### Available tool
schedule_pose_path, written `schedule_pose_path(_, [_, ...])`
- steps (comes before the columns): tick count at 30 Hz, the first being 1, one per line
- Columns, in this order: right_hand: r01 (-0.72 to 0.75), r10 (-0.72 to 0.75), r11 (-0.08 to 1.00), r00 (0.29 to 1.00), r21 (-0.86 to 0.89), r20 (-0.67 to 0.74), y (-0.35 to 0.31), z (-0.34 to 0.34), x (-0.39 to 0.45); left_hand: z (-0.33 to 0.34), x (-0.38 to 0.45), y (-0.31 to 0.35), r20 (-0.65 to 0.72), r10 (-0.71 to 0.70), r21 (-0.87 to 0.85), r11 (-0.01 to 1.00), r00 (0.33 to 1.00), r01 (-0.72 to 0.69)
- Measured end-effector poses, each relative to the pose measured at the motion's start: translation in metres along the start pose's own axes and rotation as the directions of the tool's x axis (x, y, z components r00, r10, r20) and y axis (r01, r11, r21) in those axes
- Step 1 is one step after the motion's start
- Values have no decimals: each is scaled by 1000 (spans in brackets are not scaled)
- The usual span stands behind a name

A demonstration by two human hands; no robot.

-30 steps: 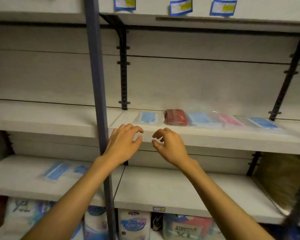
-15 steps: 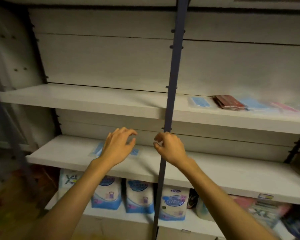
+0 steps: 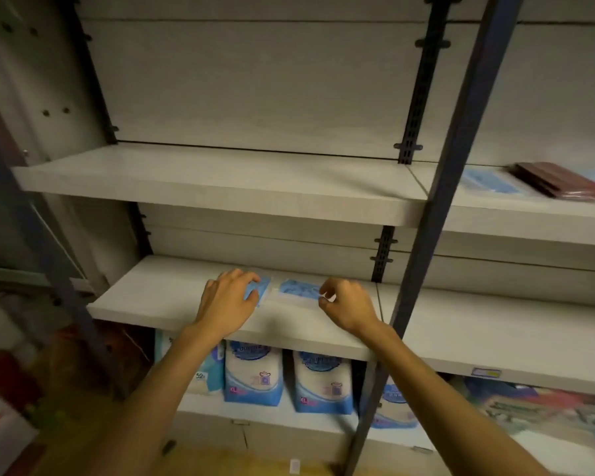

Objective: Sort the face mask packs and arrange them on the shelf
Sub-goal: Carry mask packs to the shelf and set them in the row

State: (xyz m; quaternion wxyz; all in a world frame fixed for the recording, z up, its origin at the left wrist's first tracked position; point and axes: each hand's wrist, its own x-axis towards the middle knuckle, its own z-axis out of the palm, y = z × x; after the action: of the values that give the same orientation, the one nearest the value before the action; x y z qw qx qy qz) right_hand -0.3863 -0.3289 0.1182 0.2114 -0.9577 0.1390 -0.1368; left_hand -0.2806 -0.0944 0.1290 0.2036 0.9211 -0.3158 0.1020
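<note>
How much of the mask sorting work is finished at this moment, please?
Done: a blue mask pack and a dark red pack lie on the upper shelf. In hand: the left hand and right hand reach two blue packs on the middle shelf. Left: lifting and placing these.
</note>
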Motion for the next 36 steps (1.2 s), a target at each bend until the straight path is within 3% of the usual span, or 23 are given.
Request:
schedule_pose_path(5, [-94, 94, 996, 995, 0, 44, 2, 44, 32, 26, 31, -56, 79, -47, 10, 999, 996, 47])
schedule_pose_path(14, [-281, 280, 960, 950, -13, 138, 19, 104, 74, 80, 70, -124, 257, -264, 0, 962, 930, 273])
schedule_pose_path(27, [-350, 363, 928, 926, -126, 104, 63, 187, 126, 203, 127, -176, 281, -447, 3, 885, 849, 465])
schedule_pose_path(36, [-359, 385, 914, 914, -187, 130, 84, 209, 166, 225, 161, -196, 370, -498, 43, 852, 784, 521])
